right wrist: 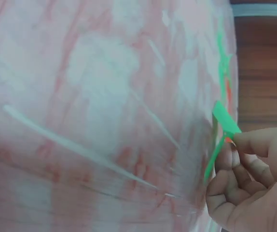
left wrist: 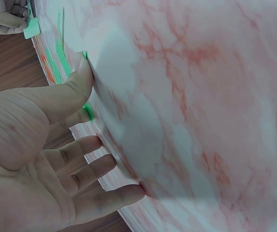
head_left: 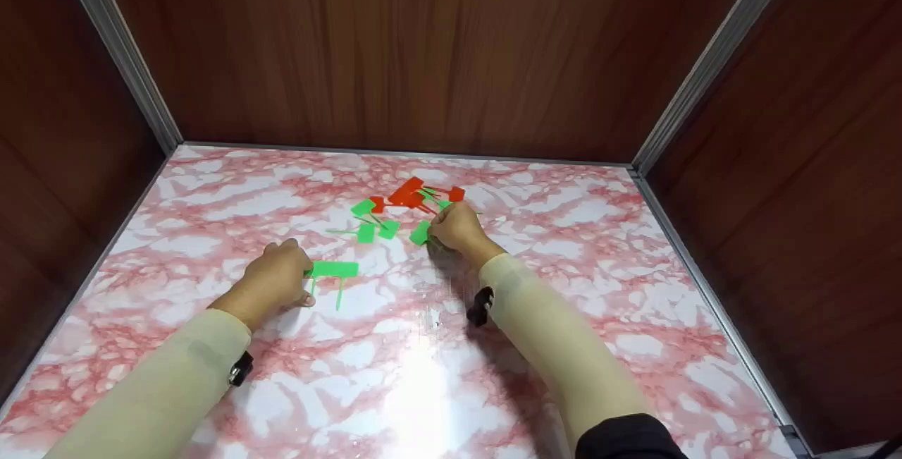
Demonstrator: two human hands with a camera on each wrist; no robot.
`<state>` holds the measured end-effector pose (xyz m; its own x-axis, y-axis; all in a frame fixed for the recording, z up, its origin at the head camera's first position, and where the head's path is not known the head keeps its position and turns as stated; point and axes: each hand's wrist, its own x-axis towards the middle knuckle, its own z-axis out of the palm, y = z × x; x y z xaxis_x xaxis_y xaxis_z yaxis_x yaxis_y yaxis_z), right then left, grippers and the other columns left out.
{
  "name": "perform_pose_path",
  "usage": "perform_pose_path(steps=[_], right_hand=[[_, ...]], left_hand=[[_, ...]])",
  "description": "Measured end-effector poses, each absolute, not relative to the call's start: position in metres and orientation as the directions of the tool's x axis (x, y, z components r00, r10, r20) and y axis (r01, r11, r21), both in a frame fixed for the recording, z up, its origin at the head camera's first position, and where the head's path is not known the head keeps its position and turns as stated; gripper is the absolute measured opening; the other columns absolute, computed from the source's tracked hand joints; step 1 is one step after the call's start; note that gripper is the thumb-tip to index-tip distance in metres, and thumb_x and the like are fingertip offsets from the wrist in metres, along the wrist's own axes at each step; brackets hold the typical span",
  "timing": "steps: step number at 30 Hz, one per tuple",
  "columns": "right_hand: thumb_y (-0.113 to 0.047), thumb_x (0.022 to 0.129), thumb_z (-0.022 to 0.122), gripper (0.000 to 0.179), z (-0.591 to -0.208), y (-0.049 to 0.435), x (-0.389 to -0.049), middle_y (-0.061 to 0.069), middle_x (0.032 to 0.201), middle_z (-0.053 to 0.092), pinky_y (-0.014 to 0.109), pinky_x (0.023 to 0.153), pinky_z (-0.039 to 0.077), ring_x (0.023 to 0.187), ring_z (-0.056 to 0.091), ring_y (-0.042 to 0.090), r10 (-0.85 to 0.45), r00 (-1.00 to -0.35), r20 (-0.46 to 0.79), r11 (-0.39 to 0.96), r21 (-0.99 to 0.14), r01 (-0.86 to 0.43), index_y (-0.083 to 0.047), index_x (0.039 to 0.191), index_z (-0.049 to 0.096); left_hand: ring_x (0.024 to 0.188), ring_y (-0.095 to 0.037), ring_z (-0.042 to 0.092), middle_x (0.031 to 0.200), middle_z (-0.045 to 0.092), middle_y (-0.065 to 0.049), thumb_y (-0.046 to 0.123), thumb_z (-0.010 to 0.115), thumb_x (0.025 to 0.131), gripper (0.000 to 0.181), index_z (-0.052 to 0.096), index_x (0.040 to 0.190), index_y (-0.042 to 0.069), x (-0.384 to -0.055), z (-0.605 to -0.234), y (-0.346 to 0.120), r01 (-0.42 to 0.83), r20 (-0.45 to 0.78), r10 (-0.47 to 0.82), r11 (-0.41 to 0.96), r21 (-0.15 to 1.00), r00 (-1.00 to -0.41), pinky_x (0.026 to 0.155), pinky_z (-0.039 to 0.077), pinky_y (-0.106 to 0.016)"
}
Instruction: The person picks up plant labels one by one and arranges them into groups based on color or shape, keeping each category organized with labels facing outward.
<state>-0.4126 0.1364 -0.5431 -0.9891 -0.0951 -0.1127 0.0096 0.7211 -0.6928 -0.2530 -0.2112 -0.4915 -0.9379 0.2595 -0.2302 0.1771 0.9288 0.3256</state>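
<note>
Several flat green and red plastic tags, each a small rectangle with a thin tail, lie on the table. In the head view my left hand is at the left end of a green strip with two thin tails, which looks like tags set side by side. The left wrist view has its thumb and index finger touching green plastic, the other fingers spread near the tabletop. My right hand pinches a green tag between thumb and index finger, beside the loose tags. Its tail hangs past the curled fingers.
Red tags overlap in a loose heap beyond my right hand. More green tags lie left of them. The pink-and-white marbled table is bounded by brown wood-grain panels at the back and sides, with grey metal rails at the corners.
</note>
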Motion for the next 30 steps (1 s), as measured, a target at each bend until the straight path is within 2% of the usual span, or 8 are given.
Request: perform_pose_path(steps=[3, 6, 10, 14, 18, 25, 30], right_hand=[[-0.009, 0.092, 0.083, 0.017, -0.519, 0.132, -0.392, -0.005, 0.074, 0.074, 0.027, 0.064, 0.055, 0.072, 0.064, 0.009, -0.060, -0.984, -0.166, 0.634, -0.768, 0.091, -0.012, 0.076, 0.081], [-0.003, 0.093, 0.079, 0.016, -0.501, 0.126, -0.374, -0.002, 0.067, 0.069, 0.027, 0.059, 0.049, 0.063, 0.058, 0.012, -0.014, -0.972, -0.233, 0.552, -0.813, 0.187, -0.007, 0.078, 0.079], [-0.004, 0.093, 0.082, 0.015, -0.497, 0.123, -0.364, 0.000, 0.063, 0.064, 0.031, 0.059, 0.044, 0.061, 0.051, 0.016, 0.008, -0.965, -0.261, 0.487, -0.842, 0.232, -0.001, 0.080, 0.076], [-0.004, 0.090, 0.086, 0.011, -0.496, 0.122, -0.356, 0.003, 0.067, 0.071, 0.033, 0.062, 0.048, 0.064, 0.056, 0.017, -0.011, -0.971, -0.240, 0.402, -0.890, 0.215, 0.003, 0.084, 0.080], [-0.005, 0.091, 0.084, 0.008, -0.499, 0.120, -0.351, 0.005, 0.071, 0.079, 0.032, 0.063, 0.053, 0.064, 0.065, 0.016, -0.040, -0.972, -0.234, 0.323, -0.923, 0.209, 0.000, 0.085, 0.084], [-0.002, 0.090, 0.081, 0.010, -0.501, 0.112, -0.336, 0.004, 0.070, 0.077, 0.035, 0.066, 0.053, 0.064, 0.064, 0.015, -0.076, -0.965, -0.252, 0.229, -0.946, 0.229, -0.003, 0.082, 0.078], [0.001, 0.091, 0.079, 0.007, -0.503, 0.105, -0.327, 0.004, 0.071, 0.079, 0.032, 0.065, 0.058, 0.065, 0.069, 0.013, -0.064, -0.968, -0.243, 0.191, -0.955, 0.227, -0.003, 0.085, 0.076]], left_hand=[[0.119, -0.041, 0.053, 0.126, 0.060, -0.017, 0.025, 0.098, 0.087, 0.057, 0.079, 0.135, 0.000, -0.255, -0.491, -0.211, 0.165, -0.261, 0.254, 0.933, 0.320, -0.931, 0.097, 0.063, -0.058], [0.116, -0.040, 0.052, 0.124, 0.060, -0.016, 0.025, 0.098, 0.087, 0.053, 0.081, 0.131, 0.001, -0.256, -0.492, -0.212, 0.164, -0.265, 0.252, 0.935, 0.314, -0.931, 0.094, 0.061, -0.055], [0.112, -0.039, 0.052, 0.121, 0.059, -0.017, 0.025, 0.100, 0.086, 0.045, 0.083, 0.121, 0.003, -0.257, -0.493, -0.212, 0.169, -0.249, 0.254, 0.933, 0.318, -0.935, 0.090, 0.059, -0.055], [0.111, -0.039, 0.052, 0.120, 0.059, -0.017, 0.025, 0.100, 0.085, 0.044, 0.083, 0.119, 0.003, -0.256, -0.494, -0.212, 0.169, -0.236, 0.253, 0.930, 0.328, -0.938, 0.089, 0.059, -0.055], [0.111, -0.038, 0.051, 0.121, 0.059, -0.017, 0.025, 0.100, 0.085, 0.047, 0.083, 0.122, 0.003, -0.255, -0.493, -0.211, 0.163, -0.237, 0.249, 0.930, 0.330, -0.939, 0.089, 0.060, -0.055], [0.108, -0.037, 0.051, 0.118, 0.059, -0.017, 0.024, 0.101, 0.085, 0.047, 0.083, 0.121, 0.002, -0.253, -0.493, -0.210, 0.176, -0.220, 0.257, 0.927, 0.331, -0.941, 0.086, 0.059, -0.055], [0.116, -0.041, 0.052, 0.129, 0.060, -0.021, 0.023, 0.099, 0.087, 0.054, 0.080, 0.132, 0.000, -0.254, -0.492, -0.210, 0.150, -0.256, 0.241, 0.932, 0.330, -0.936, 0.095, 0.061, -0.059]])
